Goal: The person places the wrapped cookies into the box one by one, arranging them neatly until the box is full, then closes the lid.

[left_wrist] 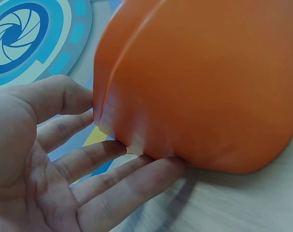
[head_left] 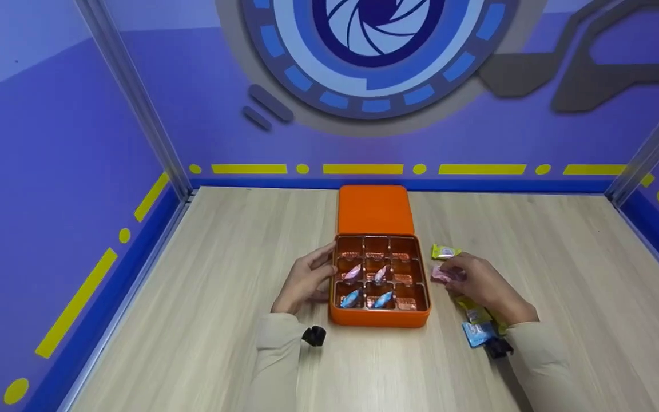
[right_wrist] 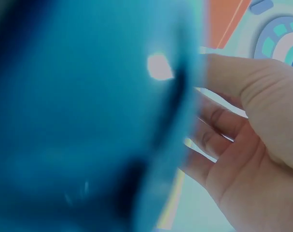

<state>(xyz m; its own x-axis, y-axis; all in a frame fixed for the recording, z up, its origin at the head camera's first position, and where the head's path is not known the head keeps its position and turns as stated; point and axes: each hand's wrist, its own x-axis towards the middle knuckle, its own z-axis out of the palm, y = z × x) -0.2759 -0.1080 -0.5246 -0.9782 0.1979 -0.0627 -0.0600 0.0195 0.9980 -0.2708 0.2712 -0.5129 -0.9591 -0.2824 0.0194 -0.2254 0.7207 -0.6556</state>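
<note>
An open orange tin box [head_left: 380, 318] with a grid of compartments sits mid-table, its lid [head_left: 374, 209] lying flat behind it. Two pink candies [head_left: 353, 272] and two blue candies [head_left: 384, 298] lie in its cells. My left hand [head_left: 317, 268] rests with straight fingers against the box's left wall; the left wrist view shows the left hand [left_wrist: 88, 164] touching the orange box wall [left_wrist: 199, 87]. My right hand [head_left: 460, 277] pinches a pink candy [head_left: 440, 273] just right of the box. In the right wrist view the right hand [right_wrist: 243, 135] has curled fingers and the candy is hidden.
A yellow-green candy [head_left: 445, 251] lies on the wooden table [head_left: 203, 320] beyond my right hand. A yellow candy [head_left: 474, 312] and a blue candy [head_left: 478, 333] lie under my right wrist; the blue candy [right_wrist: 88, 121] blurs across the right wrist view. Purple walls enclose the table.
</note>
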